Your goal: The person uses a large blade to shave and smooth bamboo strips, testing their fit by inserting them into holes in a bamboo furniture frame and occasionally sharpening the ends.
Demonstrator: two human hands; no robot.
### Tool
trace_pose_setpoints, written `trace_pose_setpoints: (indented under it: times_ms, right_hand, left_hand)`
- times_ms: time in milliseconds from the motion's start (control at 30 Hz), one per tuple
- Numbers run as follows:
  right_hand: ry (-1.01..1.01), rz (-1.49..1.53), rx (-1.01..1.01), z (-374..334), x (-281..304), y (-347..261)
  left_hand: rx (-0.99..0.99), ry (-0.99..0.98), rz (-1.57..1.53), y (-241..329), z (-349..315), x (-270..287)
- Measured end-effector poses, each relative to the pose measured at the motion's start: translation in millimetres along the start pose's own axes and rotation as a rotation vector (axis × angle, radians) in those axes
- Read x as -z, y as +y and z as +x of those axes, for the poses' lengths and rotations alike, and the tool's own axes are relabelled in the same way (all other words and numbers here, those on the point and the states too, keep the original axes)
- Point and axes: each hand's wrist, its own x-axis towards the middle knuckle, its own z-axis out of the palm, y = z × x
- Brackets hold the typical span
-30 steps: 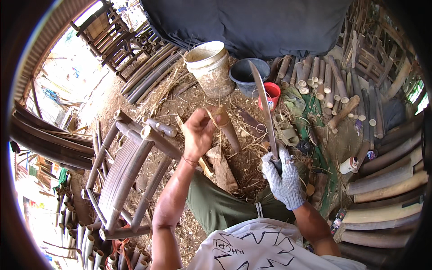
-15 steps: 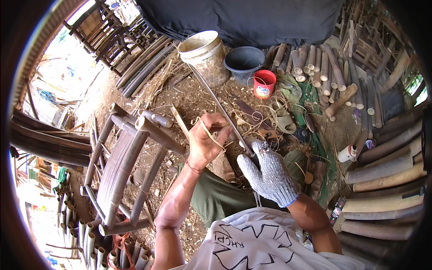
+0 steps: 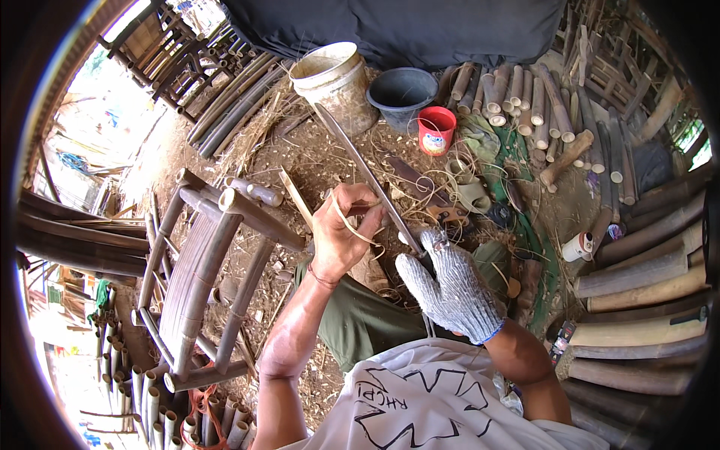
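Note:
My bare left hand [image 3: 345,229] is closed in a pinch, with a thin pale bamboo strip [image 3: 346,217] looping across its fingers. Wrapped in a grey knitted glove, my right hand [image 3: 454,289] grips the handle of a long knife [image 3: 360,163]. Its narrow blade slants away up and to the left, passing right beside my left fingertips. Whether the edge touches the strip is too small to tell. Past my left wrist, a split bamboo piece [image 3: 297,196] sticks up from the ground.
A bamboo chair frame [image 3: 196,289] stands at left. Ahead are a dirty white bucket [image 3: 337,94], a dark basin [image 3: 403,97] and a red pail [image 3: 436,135]. Stacked bamboo poles [image 3: 544,105] lie far right, split bamboo [image 3: 637,334] nearer right. Shavings and sandals [image 3: 471,191] litter the dirt floor.
The knife blade has turned slightly, showing more of its flat side. Both hands keep their grips and have barely moved; the whole view has shifted a little.

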Motion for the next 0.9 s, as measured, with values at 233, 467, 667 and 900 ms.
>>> trace_pose_setpoints:
  times_ms: [233,467,667,900]
  right_hand:
    - [-0.047,-0.093,-0.153,10,-1,7]
    - [0.08,-0.426,0.173,29,1,27]
    - [-0.021,-0.321,0.076,49,6,15]
    - [-0.169,-0.459,-0.16,51,23,-9]
  left_hand:
    - [0.212,-0.124,0.202,16,15,7]
    - [-0.23,-0.211,0.709,74,108,67]
    - [-0.514,-0.302,0.645,-13,154,-27]
    - [-0.455,-0.092,0.255,-12,190,0]
